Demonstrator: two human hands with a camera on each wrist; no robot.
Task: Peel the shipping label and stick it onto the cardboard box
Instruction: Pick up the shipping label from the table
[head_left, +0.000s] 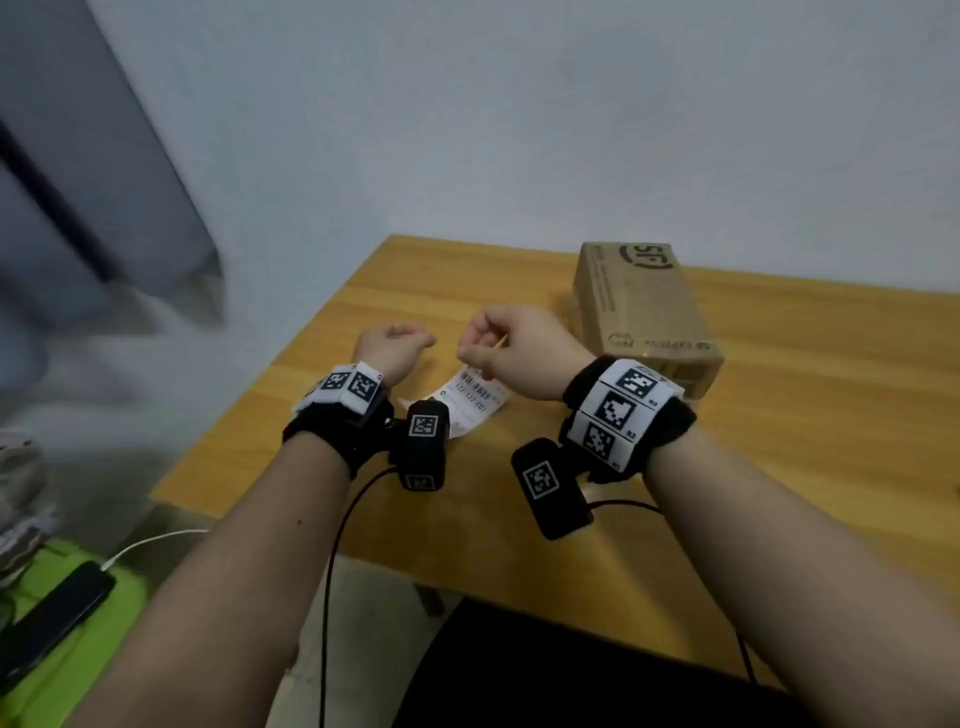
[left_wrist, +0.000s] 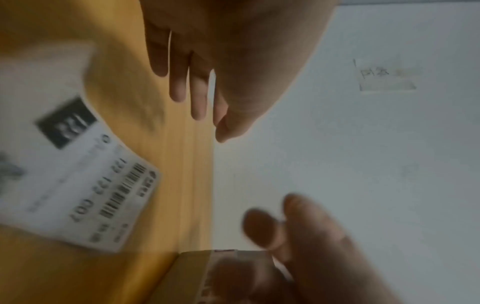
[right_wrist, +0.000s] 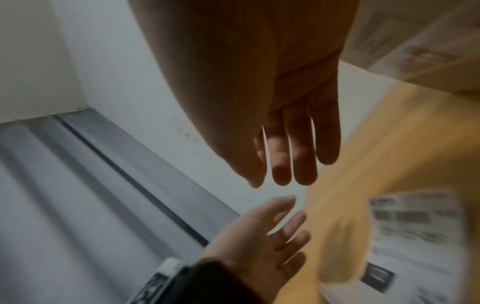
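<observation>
Both hands hover above the shipping label on the wooden table.

The left hand (head_left: 393, 347) and right hand (head_left: 519, 349) hang loosely curled, seemingly holding nothing, though blur hampers certainty. The shipping label (head_left: 470, 404) lies flat between the wrists; the cardboard box (head_left: 644, 317) stands just beside the right hand on the table (head_left: 779, 415).
</observation>
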